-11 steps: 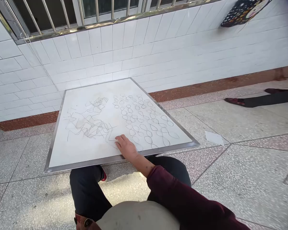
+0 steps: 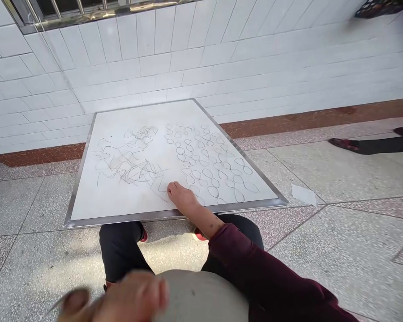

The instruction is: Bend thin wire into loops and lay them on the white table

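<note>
A white board (image 2: 127,201) with a metal frame rests on my knees and slopes away toward the wall. It carries tangled scribbles on the left and rows of looped chains on the right. My right hand (image 2: 184,198) lies on the board's near edge between the two drawings, with its fingers curled under; what they hold, if anything, is hidden. My left hand (image 2: 121,298) is raised close to the camera at the bottom left, smeared by motion, with its fingers unclear.
A white tiled wall (image 2: 221,58) with a red-brown skirting stands right behind the board, and a barred window (image 2: 70,11) is above it. Another person's shoes (image 2: 347,144) are on the speckled floor at the right. A scrap of paper (image 2: 304,194) lies beside the board.
My left hand has come up into view at the bottom left. The view has tipped down a little. My right hand stays at the same spot on the board.
</note>
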### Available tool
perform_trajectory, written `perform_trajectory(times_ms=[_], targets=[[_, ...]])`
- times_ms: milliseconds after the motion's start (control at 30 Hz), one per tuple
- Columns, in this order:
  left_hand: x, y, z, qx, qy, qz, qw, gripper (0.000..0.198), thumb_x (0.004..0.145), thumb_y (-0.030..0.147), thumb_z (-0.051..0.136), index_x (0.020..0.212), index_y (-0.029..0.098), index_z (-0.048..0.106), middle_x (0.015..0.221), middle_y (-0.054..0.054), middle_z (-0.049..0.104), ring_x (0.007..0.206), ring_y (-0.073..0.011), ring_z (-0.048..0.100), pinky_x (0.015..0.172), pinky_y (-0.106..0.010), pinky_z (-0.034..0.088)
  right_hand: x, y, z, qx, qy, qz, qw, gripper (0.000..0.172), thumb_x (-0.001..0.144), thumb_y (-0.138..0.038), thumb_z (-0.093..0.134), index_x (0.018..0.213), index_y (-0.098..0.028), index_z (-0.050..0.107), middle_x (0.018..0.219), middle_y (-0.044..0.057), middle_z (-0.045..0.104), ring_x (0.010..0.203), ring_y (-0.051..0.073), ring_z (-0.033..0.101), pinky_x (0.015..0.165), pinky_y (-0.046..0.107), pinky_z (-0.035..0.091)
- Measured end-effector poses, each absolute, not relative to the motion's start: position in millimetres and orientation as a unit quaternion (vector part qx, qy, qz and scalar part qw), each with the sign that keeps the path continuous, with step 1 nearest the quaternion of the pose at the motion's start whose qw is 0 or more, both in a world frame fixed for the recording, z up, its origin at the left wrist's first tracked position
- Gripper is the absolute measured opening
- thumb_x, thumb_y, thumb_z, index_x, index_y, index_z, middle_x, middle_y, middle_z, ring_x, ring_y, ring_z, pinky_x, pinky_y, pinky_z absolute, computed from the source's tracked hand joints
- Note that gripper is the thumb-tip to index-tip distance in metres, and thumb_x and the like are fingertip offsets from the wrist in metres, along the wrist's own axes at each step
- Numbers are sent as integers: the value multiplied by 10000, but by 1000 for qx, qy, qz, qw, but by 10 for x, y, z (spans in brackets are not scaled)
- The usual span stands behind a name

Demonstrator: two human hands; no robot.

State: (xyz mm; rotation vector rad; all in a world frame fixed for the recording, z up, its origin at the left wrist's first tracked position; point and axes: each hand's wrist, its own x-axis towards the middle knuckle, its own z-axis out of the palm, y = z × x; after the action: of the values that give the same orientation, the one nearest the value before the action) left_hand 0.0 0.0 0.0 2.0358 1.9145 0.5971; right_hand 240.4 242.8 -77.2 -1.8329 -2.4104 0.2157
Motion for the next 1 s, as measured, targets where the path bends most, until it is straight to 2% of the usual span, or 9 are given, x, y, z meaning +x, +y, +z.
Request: perform_trajectory(times_ms=[67, 133, 200, 333, 433, 500, 600, 800, 1000], targets=[[132, 269, 88, 713, 628, 247, 192, 531, 937, 453, 488, 1456, 455, 378, 1293, 12, 646, 1217, -306, 573, 967, -507, 529, 2433, 2366, -724, -603, -794, 62, 51, 114, 976, -155, 472, 996, -158, 584, 870, 77, 624, 714, 147, 599, 574, 234, 387], [319, 561, 71, 661, 533, 347, 399, 498, 985, 401, 404, 1474, 307, 406, 1328, -81, 628, 1178, -296, 611, 960, -503, 536, 2462, 2311, -675, -602, -795, 51, 52, 121, 975, -159, 477, 998, -170, 596, 888, 73, 637, 733, 149, 606, 557, 232, 362], [494, 818, -65, 619, 487, 374, 489, 458, 1001, 403, 384, 1412, 228, 486, 1301, -130, 643, 1137, -274, 643, 918, -451, 562, 2486, 2273, -627, -602, -795, 38, 56, 154, 984, -166, 460, 989, -177, 613, 922, 77, 645, 764, 152, 612, 547, 236, 348], [644, 1177, -502, 734, 495, 320, 338, 381, 1008, 338, 378, 1329, 241, 560, 1353, -97, 616, 1294, -249, 536, 1072, -473, 456, 2521, 2251, -530, -603, -794, 11, 76, 231, 1013, -207, 404, 1008, -188, 635, 954, 75, 646, 812, 158, 612, 566, 242, 361], [663, 1397, -775, 845, 444, 233, 189, 428, 1001, 292, 399, 1419, 230, 465, 1474, -87, 509, 1452, -262, 330, 1160, -542, 321, 2549, 2258, -445, -609, -787, -7, 103, 230, 1005, -205, 418, 999, -192, 648, 953, 67, 648, 820, 158, 609, 558, 241, 345], [685, 1532, -908, 861, 445, 206, 136, 483, 991, 313, 431, 1460, 203, 405, 1516, -113, 451, 1465, -283, 298, 1176, -577, 264, 2580, 2256, -383, -615, -779, -4, 122, 224, 997, -207, 430, 990, -200, 654, 954, 58, 652, 792, 150, 605, 533, 241, 319], [715, 1670, -1039, 838, 451, 251, 175, 479, 978, 321, 470, 1443, 212, 434, 1531, -108, 431, 1465, -269, 301, 1206, -557, 190, 2657, 2221, -295, -626, -765, 10, 151, 223, 992, -231, 436, 988, -212, 658, 955, 44, 654, 718, 131, 584, 511, 240, 293], [650, 1689, -1007, 742, 496, 367, 263, 438, 973, 341, 462, 1391, 220, 514, 1497, -107, 478, 1465, -270, 297, 1200, -544, 200, 2859, 2031, -179, -646, -731, 63, 209, 238, 964, -242, 429, 1021, -228, 658, 953, 42, 662, 648, 136, 561, 503, 249, 305], [787, 1565, -766, 568, 517, 474, 431, 472, 986, 469, 408, 1324, 191, 582, 1308, -173, 636, 1199, -294, 613, 960, -467, 503, 2867, 1737, -130, -591, -679, 258, 350, 233, 908, -314, 485, 1026, -226, 666, 867, 41, 646, 581, 137, 498, 577, 279, 407]])
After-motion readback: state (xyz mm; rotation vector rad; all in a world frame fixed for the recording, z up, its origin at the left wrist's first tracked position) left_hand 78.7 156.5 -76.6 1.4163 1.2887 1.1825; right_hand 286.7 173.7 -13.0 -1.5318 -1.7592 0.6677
